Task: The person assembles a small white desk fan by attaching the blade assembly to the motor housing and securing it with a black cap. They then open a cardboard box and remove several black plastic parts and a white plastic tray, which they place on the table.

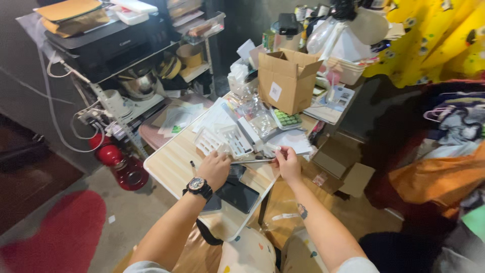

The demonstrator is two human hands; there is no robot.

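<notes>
My left hand (214,169), with a black watch on the wrist, is closed over one end of a thin silvery strip (252,161) lying across the light wooden table (169,164). My right hand (288,163) pinches the strip's other end near the table's right edge. A white slotted plastic tray (222,140) sits just beyond my left hand. A dark tablet (237,194) lies on the table below my hands. A thin pen (193,167) rests left of my left hand.
An open cardboard box (285,81) stands at the table's far side among clear bags and papers. A shelf with a black printer (108,43) and a metal bowl (137,83) stands left. A red appliance (121,164) sits on the floor. Flat cardboard (343,169) lies right.
</notes>
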